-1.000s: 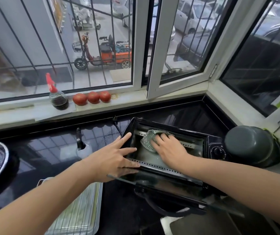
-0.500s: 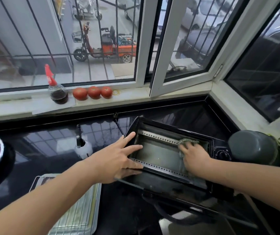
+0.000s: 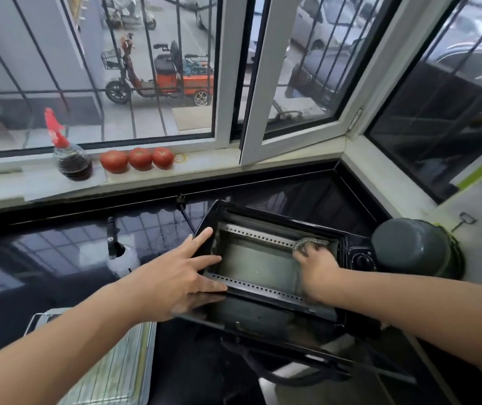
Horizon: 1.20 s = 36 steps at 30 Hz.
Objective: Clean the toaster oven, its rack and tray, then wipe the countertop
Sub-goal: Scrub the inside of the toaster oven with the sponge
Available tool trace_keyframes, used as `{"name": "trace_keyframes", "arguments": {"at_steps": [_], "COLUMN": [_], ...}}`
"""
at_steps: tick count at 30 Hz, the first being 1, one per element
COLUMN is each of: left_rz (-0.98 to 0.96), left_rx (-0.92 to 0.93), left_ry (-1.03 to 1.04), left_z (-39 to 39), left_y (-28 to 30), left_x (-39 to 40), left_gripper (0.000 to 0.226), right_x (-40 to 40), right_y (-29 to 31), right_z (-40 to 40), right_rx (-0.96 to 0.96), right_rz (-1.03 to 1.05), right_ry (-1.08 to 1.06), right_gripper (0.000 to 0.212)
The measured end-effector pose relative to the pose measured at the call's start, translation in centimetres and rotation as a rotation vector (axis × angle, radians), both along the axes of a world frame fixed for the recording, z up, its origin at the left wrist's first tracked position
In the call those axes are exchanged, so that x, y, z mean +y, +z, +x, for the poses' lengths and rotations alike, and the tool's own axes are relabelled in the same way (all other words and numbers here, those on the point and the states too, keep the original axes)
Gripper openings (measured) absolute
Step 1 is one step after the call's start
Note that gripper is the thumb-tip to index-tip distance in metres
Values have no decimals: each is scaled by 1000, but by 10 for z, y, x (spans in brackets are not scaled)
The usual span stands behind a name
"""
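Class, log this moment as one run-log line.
step: scrubbing oven interior | right hand: presses scourer at far right corner | left hand: flat, bracing oven | rack, tray: out on counter

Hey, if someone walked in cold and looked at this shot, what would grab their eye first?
Probably the black toaster oven lying open on the dark countertop, with the right hand pressing a scrubbing cloth into its far right corner while the left hand rests flat on its left edge. Next, three red tomatoes lined up on the windowsill.
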<state>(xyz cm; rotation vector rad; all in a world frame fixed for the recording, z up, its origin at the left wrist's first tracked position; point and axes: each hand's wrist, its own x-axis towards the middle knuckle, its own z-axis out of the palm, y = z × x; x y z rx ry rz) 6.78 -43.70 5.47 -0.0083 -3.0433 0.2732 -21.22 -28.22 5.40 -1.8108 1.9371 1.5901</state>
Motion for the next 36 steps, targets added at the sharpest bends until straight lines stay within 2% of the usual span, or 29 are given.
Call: {"name": "trace_keyframes", "arguments": {"at_steps": [2, 4, 5, 7, 9, 12, 15, 18, 19, 21, 24, 26, 29, 31, 36], "left_rz": [45, 55, 50, 27, 53, 143, 36, -89, -77, -28, -25, 53, 172, 186, -23], "left_rx": [-4, -87, -125, -150, -146, -118, -50, 43, 45, -8, -89, -196, -231, -291, -376], "left_ry": [17, 26, 17, 4, -2, 24, -43, -127, -125, -127, -190, -164, -36, -39, -67], "left_z": [3, 3, 3, 3, 5, 10, 2, -6, -7, -8, -7, -6, -8, -12, -12], "left_y": [-2, -3, 0, 3, 2, 1, 13, 17, 15, 13, 17, 21, 21, 28, 35], "left_x": [1, -1, -3, -6, -4, 2, 4, 0, -2, -5, -4, -3, -6, -9, -3], "left_gripper": [37, 50, 59, 67, 72, 62, 39, 44, 46, 50, 48, 50, 39, 44, 52], "right_x": [2, -9, -17, -40, -69, -88, -52, -6, 3, 10, 4, 2, 8, 9, -2], "right_y": [-1, -8, -13, -21, -20, -15, -12, -10, -5, 0, 1, 2, 3, 3, 8], "right_z": [4, 18, 27, 39, 42, 37, 28, 2, -2, 1, 18, 16, -4, -7, 12], "right_rx": [13, 30, 11, -95, -196, -227, -127, -60, -50, -23, 42, 47, 10, 2, 41], "right_rz": [4, -44, -94, -230, -277, -255, -223, -225, -239, -284, -294, -323, -333, -323, -265], "right_ry": [-96, -97, -29, 245, 494, 624, 461, 89, -44, -149, -208, -211, -105, -30, -69], "right_gripper": [48, 49, 49, 47, 42, 38, 38, 44, 45, 46, 50, 49, 43, 39, 32]}}
